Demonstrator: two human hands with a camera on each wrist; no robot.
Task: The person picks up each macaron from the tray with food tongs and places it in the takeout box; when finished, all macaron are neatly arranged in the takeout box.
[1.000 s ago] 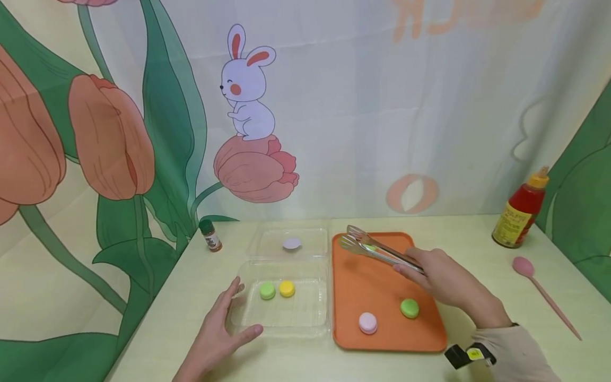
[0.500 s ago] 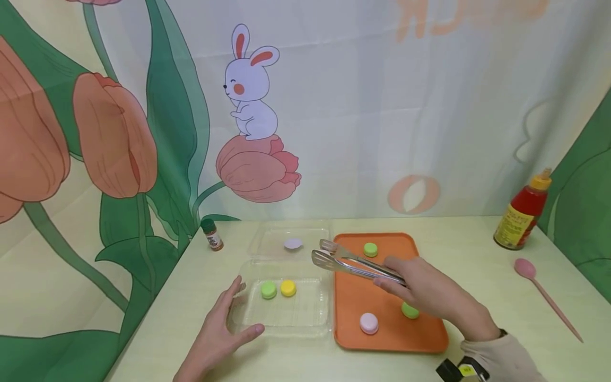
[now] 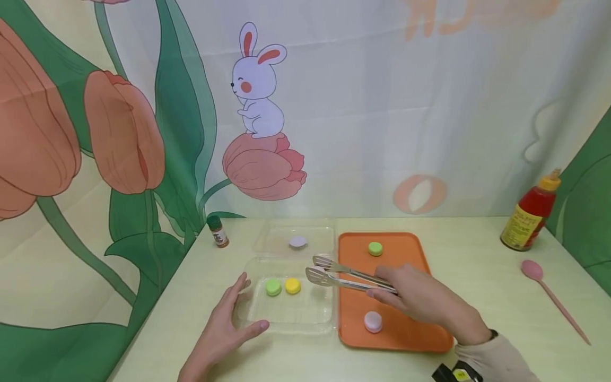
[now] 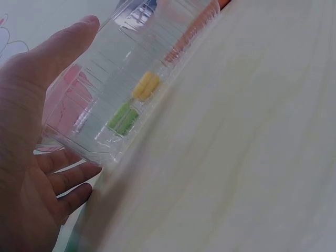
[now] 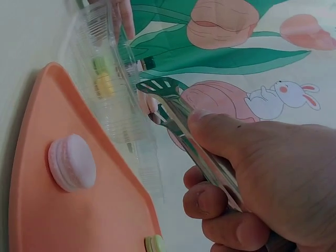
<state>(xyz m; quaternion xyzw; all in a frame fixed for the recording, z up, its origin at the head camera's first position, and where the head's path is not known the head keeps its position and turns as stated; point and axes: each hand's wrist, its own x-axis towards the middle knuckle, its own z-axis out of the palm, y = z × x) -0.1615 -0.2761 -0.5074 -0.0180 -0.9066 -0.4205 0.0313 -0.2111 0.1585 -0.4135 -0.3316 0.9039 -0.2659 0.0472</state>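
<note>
Tongs [image 3: 348,283], metal w/ slotted heads, reach over 3 o'clock edge of clear box [image 3: 305,314]; pale pink thing [image 3: 319,269] shows btw tips. R hand [image 3: 415,297] pinches them; L hand [image 3: 224,321], fingers spread, is at box's 8 o'clock. Sauce bottle [image 3: 529,220] (2 o'clock from box) & spice jar [image 3: 219,233] (10 o'clock): print too small to read. Orange tray [image 3: 410,334] is close beside; worktop [image 3: 496,297] strip parts it from spoon [image 3: 532,270], 3 o'clock.

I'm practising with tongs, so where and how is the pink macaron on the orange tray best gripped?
Probably across opposite sides of its round edge, with the tongs coming from above: the pink macaron lies flat on the orange tray, nothing touching its sides.
</note>
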